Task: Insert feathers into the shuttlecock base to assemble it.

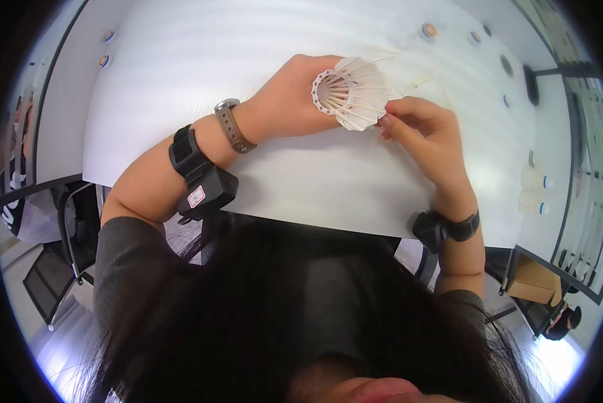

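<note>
My left hand (pixel 291 97) is wrapped around the far side of a white feather shuttlecock (pixel 367 93); its fingers are mostly hidden behind the feathers. No cork shows on the shuttlecock. Its narrow end, a pale ring dotted with small holes, faces left, and thin quills run inside toward the wider feather end. Thumb and forefinger of my right hand (pixel 425 138) pinch the feather edge at the lower right. Just beyond the shuttlecock, loose thin feather shafts (pixel 420 81) lie on the white table (pixel 201 60).
Cork bases (pixel 429 30) lie at the far side, with more cork bases (pixel 105 61) at the far left. Two shuttlecocks (pixel 533 203) rest near the right edge. A cardboard box (pixel 533 282) is below on the right; a chair (pixel 49 279) stands at the left.
</note>
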The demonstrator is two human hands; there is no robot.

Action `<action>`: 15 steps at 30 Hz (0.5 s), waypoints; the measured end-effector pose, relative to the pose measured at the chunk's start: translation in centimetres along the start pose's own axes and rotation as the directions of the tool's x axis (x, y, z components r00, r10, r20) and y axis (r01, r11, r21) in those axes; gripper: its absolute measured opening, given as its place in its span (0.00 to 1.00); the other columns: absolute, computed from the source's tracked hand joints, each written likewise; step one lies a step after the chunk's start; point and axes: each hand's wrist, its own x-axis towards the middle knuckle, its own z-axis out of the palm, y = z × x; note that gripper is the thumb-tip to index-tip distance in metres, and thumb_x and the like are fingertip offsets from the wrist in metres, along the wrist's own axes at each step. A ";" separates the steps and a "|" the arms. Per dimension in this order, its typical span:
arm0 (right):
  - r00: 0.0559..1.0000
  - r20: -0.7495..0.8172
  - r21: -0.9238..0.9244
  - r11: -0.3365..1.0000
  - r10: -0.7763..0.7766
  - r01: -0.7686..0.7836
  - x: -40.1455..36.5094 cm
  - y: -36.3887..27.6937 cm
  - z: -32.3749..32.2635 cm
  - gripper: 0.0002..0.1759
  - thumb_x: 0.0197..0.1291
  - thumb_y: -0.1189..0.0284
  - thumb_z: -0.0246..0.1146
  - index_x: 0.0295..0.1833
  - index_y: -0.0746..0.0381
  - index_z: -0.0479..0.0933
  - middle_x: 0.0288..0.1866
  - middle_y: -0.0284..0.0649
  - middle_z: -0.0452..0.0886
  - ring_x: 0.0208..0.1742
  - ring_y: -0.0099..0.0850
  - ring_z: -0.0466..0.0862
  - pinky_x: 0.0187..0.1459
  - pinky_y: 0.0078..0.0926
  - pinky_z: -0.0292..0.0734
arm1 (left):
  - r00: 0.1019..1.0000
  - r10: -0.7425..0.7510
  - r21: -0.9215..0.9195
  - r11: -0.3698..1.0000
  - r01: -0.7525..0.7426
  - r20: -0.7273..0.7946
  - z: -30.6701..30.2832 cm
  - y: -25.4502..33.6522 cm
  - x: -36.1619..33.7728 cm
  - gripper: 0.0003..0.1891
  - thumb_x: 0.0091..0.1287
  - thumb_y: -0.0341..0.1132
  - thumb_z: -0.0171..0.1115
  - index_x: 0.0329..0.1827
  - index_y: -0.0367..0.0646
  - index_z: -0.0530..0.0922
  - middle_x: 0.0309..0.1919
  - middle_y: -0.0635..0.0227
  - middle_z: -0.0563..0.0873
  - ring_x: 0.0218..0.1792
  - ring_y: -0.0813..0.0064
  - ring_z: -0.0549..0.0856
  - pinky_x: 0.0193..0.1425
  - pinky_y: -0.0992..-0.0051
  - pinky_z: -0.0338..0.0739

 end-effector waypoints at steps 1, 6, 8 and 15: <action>1.000 -0.001 -0.018 1.000 0.001 -0.001 0.0 -0.1 0.0 0.10 0.63 0.76 0.68 0.48 0.67 0.85 0.38 0.37 0.89 0.38 0.22 0.85 0.41 0.19 0.80 | 1.000 0.022 0.028 0.999 -0.022 -0.010 -0.1 0.1 0.0 0.15 0.60 0.30 0.73 0.50 0.38 0.83 0.44 0.66 0.90 0.44 0.77 0.88 0.53 0.75 0.81; 1.000 0.005 0.024 1.000 0.008 -0.008 0.0 -0.1 0.3 0.08 0.63 0.73 0.69 0.45 0.65 0.87 0.34 0.35 0.88 0.33 0.18 0.82 0.35 0.16 0.75 | 0.995 0.048 0.042 0.998 -0.045 -0.083 -0.1 0.6 0.0 0.14 0.59 0.30 0.74 0.46 0.38 0.83 0.38 0.69 0.89 0.40 0.79 0.86 0.49 0.78 0.80; 1.000 0.005 0.020 1.000 0.009 -0.009 -0.1 -0.3 0.3 0.07 0.62 0.73 0.69 0.44 0.65 0.87 0.33 0.34 0.88 0.32 0.17 0.81 0.34 0.15 0.73 | 0.993 0.046 0.027 0.999 -0.043 -0.105 0.2 0.8 0.0 0.12 0.58 0.30 0.74 0.42 0.38 0.82 0.34 0.71 0.87 0.35 0.81 0.83 0.44 0.80 0.79; 0.996 0.051 -0.096 0.992 -0.074 0.079 -0.1 -0.7 0.2 0.05 0.59 0.76 0.69 0.40 0.63 0.88 0.29 0.31 0.86 0.28 0.13 0.75 0.30 0.13 0.67 | 1.000 0.004 0.021 1.000 -0.004 0.026 0.0 1.7 0.0 0.13 0.56 0.33 0.76 0.38 0.40 0.82 0.31 0.70 0.86 0.31 0.81 0.82 0.38 0.79 0.77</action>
